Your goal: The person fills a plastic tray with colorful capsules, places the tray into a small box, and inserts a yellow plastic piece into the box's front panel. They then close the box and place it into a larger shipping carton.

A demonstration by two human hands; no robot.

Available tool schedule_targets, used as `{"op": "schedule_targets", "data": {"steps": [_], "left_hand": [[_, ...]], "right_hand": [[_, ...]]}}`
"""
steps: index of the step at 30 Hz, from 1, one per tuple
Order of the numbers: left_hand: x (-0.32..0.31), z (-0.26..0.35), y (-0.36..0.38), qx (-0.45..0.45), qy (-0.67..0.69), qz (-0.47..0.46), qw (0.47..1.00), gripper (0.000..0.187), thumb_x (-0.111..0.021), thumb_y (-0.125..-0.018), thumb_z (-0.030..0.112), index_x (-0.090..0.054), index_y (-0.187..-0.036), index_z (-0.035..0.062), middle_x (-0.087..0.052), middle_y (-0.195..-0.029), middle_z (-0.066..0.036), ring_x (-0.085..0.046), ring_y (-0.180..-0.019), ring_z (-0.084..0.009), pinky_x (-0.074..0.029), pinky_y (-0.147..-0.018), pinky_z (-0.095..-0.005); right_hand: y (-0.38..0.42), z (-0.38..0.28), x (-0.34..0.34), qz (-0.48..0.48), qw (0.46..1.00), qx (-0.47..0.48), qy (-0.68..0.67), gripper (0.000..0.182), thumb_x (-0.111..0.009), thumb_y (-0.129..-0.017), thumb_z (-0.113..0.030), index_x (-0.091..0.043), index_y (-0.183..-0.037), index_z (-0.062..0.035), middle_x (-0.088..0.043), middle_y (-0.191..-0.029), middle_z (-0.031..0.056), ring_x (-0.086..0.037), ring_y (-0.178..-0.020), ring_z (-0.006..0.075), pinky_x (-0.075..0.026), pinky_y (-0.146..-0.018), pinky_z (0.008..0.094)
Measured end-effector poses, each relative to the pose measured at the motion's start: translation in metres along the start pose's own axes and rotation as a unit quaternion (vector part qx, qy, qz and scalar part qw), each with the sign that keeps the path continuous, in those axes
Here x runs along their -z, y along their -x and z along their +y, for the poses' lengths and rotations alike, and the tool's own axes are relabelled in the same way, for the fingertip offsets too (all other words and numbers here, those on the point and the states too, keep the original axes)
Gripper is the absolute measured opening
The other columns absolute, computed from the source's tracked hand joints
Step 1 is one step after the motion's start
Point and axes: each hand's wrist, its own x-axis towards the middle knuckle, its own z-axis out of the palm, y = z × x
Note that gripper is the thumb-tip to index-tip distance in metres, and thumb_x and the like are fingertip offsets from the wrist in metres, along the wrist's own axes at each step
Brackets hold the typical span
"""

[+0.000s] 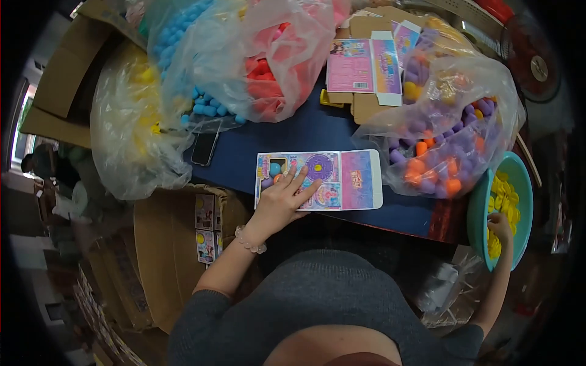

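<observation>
My left hand (281, 198) lies with fingers spread on a printed cardboard box (360, 180), which rests flat on the blue tabletop with its plain pink-purple flap to the right. The box front has a purple round print and a window, where blue, purple and orange pieces show. On that wrist is a beaded bracelet (251, 240). Far to the right, my right hand (500, 227) reaches into a teal basin (522, 183) of flat yellow plastic pieces (503, 198). Its fingers are curled together over the pieces; what they hold is too small to make out.
Plastic bags of yellow (131, 116), blue (177, 30), red (265, 79) and purple-orange pieces (452, 134) crowd the table. Flattened printed boxes (360, 67) lie at the back. A phone (204, 148) sits left. Below stands an open carton (162, 262) with packed boxes inside.
</observation>
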Motion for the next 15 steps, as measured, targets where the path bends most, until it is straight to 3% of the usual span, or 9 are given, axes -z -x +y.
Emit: {"op": "schedule_targets", "data": {"steps": [2,5,8,12,14,15], "left_hand": [[-0.002,-0.002,0.0,-0.008,0.007,-0.001,1.0,0.082,-0.085,-0.06,0.031,-0.053,-0.135,0.0264,-0.052,-0.138,-0.014,-0.054,-0.123,-0.0346,-0.049,-0.096,-0.0422],[0.0,-0.003,0.0,-0.008,0.007,-0.003,1.0,0.082,-0.085,-0.06,0.031,-0.053,-0.135,0.0266,-0.053,-0.138,-0.014,-0.054,-0.123,-0.034,-0.049,-0.096,-0.042],[0.001,-0.004,0.0,-0.013,0.023,-0.002,1.0,0.084,-0.085,-0.06,0.029,-0.051,-0.137,0.0231,-0.051,-0.138,-0.015,-0.053,-0.123,-0.0366,-0.048,-0.098,-0.0409],[0.0,-0.007,0.0,-0.014,0.035,-0.004,0.999,0.084,-0.085,-0.06,0.028,-0.05,-0.137,0.0222,-0.051,-0.139,-0.015,-0.053,-0.123,-0.0365,-0.048,-0.099,-0.0413],[-0.001,-0.009,0.001,-0.015,0.036,-0.002,0.999,0.085,-0.085,-0.057,0.029,-0.052,-0.136,0.0248,-0.052,-0.138,-0.013,-0.054,-0.123,-0.0336,-0.048,-0.098,-0.0408],[-0.001,-0.01,0.001,-0.009,0.039,-0.001,0.999,0.085,-0.085,-0.057,0.029,-0.052,-0.136,0.0248,-0.052,-0.138,-0.013,-0.054,-0.123,-0.0336,-0.048,-0.098,-0.0408]], "right_hand": [[0.012,-0.011,0.002,-0.003,0.996,-0.092,0.014,0.013,-0.067,-0.086,-0.01,-0.067,-0.09,0.0022,-0.061,-0.069,0.0014,-0.06,-0.062,0.0115,-0.046,-0.051,0.0268],[0.056,-0.08,-0.007,0.0,0.995,-0.094,-0.02,0.013,-0.065,-0.088,-0.013,-0.065,-0.085,0.0004,-0.059,-0.069,0.001,-0.059,-0.061,0.0111,-0.046,-0.05,0.025],[0.066,-0.061,0.001,0.035,0.992,-0.108,-0.062,0.013,-0.065,-0.088,-0.013,-0.064,-0.084,-0.0015,-0.058,-0.07,0.0003,-0.057,-0.061,0.0108,-0.044,-0.049,0.0236],[0.056,0.008,0.02,0.048,0.995,-0.088,-0.011,0.012,-0.065,-0.088,-0.014,-0.064,-0.086,-0.002,-0.059,-0.072,-0.0003,-0.057,-0.064,0.0103,-0.044,-0.051,0.0246],[0.055,0.005,0.024,0.23,0.971,-0.053,0.039,0.018,-0.065,-0.09,-0.018,-0.064,-0.086,-0.0009,-0.061,-0.073,0.0008,-0.059,-0.069,0.0108,-0.047,-0.057,0.026],[0.053,-0.001,0.027,0.227,0.972,-0.05,0.044,0.018,-0.065,-0.09,-0.018,-0.064,-0.086,-0.0009,-0.061,-0.073,0.0008,-0.059,-0.069,0.0108,-0.047,-0.057,0.026]]}}
